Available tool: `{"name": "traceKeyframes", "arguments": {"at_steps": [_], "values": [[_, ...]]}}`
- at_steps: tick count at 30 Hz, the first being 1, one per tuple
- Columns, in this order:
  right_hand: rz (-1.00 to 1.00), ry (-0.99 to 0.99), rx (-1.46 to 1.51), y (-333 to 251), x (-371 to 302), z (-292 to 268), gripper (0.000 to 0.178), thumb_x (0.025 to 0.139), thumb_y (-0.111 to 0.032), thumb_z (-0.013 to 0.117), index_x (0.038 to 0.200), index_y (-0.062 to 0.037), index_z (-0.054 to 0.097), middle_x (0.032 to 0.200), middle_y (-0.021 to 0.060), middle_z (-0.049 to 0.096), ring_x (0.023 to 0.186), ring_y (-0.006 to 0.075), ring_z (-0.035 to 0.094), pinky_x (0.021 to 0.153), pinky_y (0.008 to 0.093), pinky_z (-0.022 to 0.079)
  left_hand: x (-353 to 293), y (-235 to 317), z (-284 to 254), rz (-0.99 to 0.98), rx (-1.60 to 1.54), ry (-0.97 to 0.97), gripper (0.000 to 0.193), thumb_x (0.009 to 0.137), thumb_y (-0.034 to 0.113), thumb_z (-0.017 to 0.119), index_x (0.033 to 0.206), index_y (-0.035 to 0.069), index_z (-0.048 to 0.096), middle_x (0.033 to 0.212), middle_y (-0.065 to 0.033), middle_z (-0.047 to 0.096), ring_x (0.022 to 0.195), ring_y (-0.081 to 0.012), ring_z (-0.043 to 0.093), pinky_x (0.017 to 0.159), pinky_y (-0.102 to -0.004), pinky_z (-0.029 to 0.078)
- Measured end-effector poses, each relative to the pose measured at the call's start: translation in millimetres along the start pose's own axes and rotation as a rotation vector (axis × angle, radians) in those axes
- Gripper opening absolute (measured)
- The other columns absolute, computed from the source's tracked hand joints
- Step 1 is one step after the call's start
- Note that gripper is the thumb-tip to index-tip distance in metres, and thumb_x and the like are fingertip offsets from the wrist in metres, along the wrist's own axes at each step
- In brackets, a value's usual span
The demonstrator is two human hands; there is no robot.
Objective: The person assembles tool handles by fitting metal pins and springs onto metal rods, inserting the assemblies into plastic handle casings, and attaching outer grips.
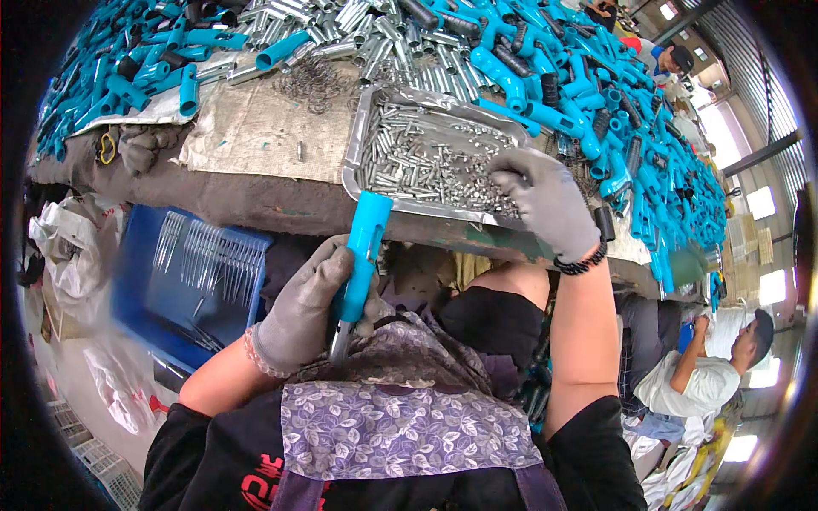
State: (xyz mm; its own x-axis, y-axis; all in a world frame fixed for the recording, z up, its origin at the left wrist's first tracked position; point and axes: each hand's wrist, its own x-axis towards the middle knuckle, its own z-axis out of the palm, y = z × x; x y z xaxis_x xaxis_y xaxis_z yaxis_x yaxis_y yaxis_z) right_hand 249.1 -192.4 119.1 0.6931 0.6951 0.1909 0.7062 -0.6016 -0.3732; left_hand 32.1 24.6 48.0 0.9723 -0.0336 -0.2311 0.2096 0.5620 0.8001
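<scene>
My left hand (311,307), in a grey glove, is wrapped round a bright blue plastic tube (368,234). The tube tilts up toward the table edge, and a metal end (340,339) sticks out below my fingers. My right hand (545,196), gloved too, is over the right side of a metal tray (443,207). Its fingertips are bent down together at a heap of small metal pins and bits (434,157); whatever they pinch is hidden.
Blue tubes (545,81) and shiny metal tubes (375,43) are piled along the table's far side. Thin springs (313,89) lie on woven cloth (256,128). Below left stands a blue crate (141,294) with long metal rods. A person (699,366) sits at the right.
</scene>
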Motion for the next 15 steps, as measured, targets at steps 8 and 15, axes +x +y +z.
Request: {"name": "traceKeyframes", "arguments": {"at_steps": [8,15], "values": [[0.21,0.044,0.843,-48.7,-32.7,11.7,0.018,0.086,-0.005,0.069,0.103,0.0,0.067,0.095,0.0063,0.07,0.087,0.0127,0.064,0.079,0.0288,0.051,15.6,-5.0,-4.8,-0.203,-0.407,-0.216,0.065,0.096,0.065,0.043,0.133,0.013,0.052,0.073,-0.0022,0.052,0.053,-0.0119,0.046,0.048,-0.0256,0.039],[0.011,0.143,1.149,-85.9,-66.2,78.6,0.021,0.077,0.0,0.082,0.089,-0.003,0.064,0.09,0.0038,0.064,0.082,0.0109,0.06,0.071,0.0257,0.049,15.7,-9.1,4.9,-0.209,-0.516,-0.359,0.072,0.088,0.07,0.053,0.14,0.021,0.047,0.067,-0.0018,0.05,0.049,-0.0133,0.044,0.046,-0.0283,0.035]]}}
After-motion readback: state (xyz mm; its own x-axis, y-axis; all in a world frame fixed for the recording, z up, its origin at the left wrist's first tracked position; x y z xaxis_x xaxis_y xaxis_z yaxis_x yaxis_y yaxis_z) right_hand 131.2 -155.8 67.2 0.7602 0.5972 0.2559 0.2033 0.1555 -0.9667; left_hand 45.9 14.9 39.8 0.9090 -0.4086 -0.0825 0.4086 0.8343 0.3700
